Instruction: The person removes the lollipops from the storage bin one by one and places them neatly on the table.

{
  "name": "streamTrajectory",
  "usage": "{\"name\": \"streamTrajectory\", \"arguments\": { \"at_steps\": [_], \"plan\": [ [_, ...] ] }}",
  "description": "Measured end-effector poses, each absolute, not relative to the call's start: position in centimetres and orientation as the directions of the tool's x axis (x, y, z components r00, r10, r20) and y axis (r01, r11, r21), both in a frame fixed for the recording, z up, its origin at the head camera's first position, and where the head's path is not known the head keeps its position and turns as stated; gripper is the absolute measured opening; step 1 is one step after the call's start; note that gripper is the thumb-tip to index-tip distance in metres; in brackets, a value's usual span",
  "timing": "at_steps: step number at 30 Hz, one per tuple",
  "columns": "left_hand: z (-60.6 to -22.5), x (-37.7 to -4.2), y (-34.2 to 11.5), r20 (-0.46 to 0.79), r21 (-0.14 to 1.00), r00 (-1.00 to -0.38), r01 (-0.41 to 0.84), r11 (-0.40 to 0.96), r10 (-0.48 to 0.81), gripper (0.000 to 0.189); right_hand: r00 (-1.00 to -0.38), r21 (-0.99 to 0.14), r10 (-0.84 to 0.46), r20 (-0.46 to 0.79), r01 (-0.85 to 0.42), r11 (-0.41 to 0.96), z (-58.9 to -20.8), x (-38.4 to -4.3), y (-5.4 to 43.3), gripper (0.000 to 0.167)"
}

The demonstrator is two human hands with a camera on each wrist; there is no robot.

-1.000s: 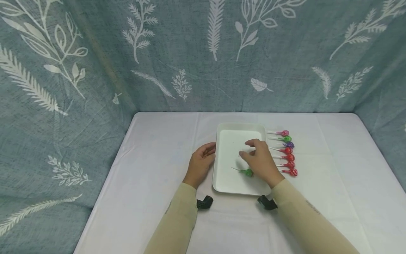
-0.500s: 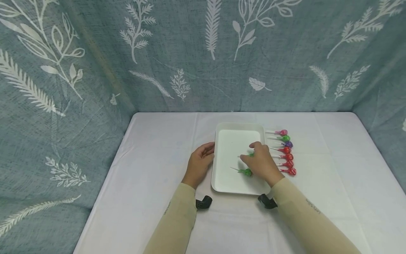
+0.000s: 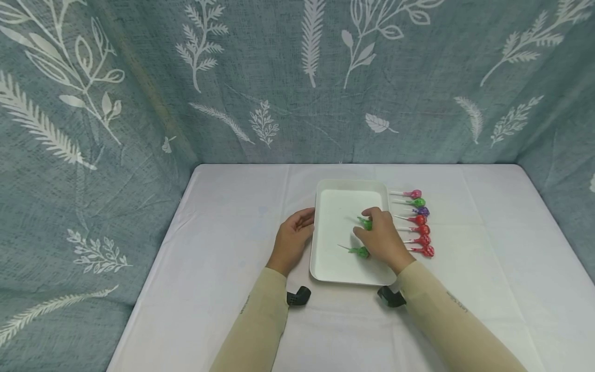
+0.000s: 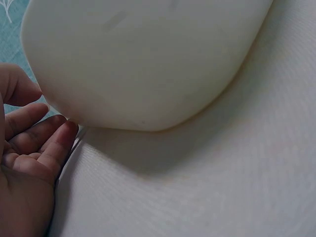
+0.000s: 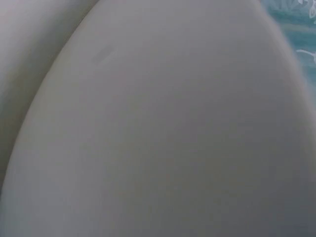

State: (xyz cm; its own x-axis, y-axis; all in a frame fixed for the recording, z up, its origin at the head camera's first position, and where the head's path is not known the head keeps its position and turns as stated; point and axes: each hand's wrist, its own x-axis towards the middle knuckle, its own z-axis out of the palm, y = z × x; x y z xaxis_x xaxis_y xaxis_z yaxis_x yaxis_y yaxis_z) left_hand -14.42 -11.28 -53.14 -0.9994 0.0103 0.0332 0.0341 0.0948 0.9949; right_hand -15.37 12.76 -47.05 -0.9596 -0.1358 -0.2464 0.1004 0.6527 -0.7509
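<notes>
A shallow white tray lies on the table, also seen close up as a white tray wall in the left wrist view. My left hand rests at its left side, with loosely bent fingers touching the edge. Over the tray, my right hand has a green-wrapped lollipop between thumb and fingers, its head partly covered. Another green lollipop lies in the tray just below the hand. The right wrist view is filled by the pale tray wall; no fingers show there.
Right of the tray several lollipops lie in a column, with a pink one at the far end, then a green one, a purple one and red ones. A patterned curtain hangs behind the white-covered table.
The upper green lollipop has turned between my right thumb and fingers, its stick now slanting up and left. My right fingers closed in, then spread slightly. The left hand has stayed at the tray.
</notes>
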Motion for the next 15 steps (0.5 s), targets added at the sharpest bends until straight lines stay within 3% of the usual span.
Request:
{"name": "streamTrajectory", "arguments": {
  "at_steps": [15],
  "plan": [
    [-53.2, -14.9, -10.9, 0.047, 0.993, -0.999, 0.046, 0.105, -0.003, 0.042, -0.95, -0.75, -0.251, -0.185, -0.029, 0.661, -48.3, -16.1, 13.0, 0.026]
  ]
}}
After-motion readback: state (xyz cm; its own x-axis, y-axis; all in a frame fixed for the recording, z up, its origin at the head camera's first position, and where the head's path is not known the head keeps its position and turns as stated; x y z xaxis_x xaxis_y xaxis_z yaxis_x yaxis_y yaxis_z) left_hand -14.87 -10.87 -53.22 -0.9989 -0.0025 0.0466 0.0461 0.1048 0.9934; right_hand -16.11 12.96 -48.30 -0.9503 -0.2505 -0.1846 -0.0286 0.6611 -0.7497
